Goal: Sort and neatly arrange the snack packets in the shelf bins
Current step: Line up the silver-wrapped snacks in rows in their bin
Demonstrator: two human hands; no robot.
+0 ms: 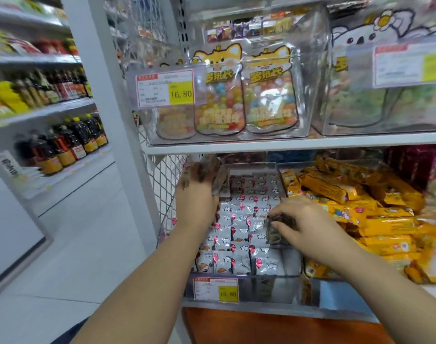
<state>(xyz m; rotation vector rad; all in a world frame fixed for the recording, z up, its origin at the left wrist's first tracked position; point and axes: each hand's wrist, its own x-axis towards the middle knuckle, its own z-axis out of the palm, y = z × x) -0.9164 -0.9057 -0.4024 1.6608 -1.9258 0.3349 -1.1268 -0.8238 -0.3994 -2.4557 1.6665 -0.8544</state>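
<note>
Far left of frame: sauce bottles (63, 145) on side shelves, not in scope. Your left hand (196, 202) is raised at the upper-left corner of the clear bin (251, 167), lower centre of frame, fingers curled round a small bunch of dark packets (208, 170). The bin holds white packets (239, 232) standing in fairly tidy rows across its left and middle, so that part looks mostly done. Your right hand (308, 224) is low at the bin's right side, pinching a lone dark packet (277, 225) out from among the white ones. My read: you're mid-way through pulling strays. There's a gap down the bin's right side to close up. Right of that, yellow packets (361, 212) lie heaped at all angles in the next bin, which looks untouched. Hard to make out: the left fingers and their load are motion-blurred, so the count is unknown. The bin's back is shadowed under the shelf, and the far right edge is smeared and cut off.
</note>
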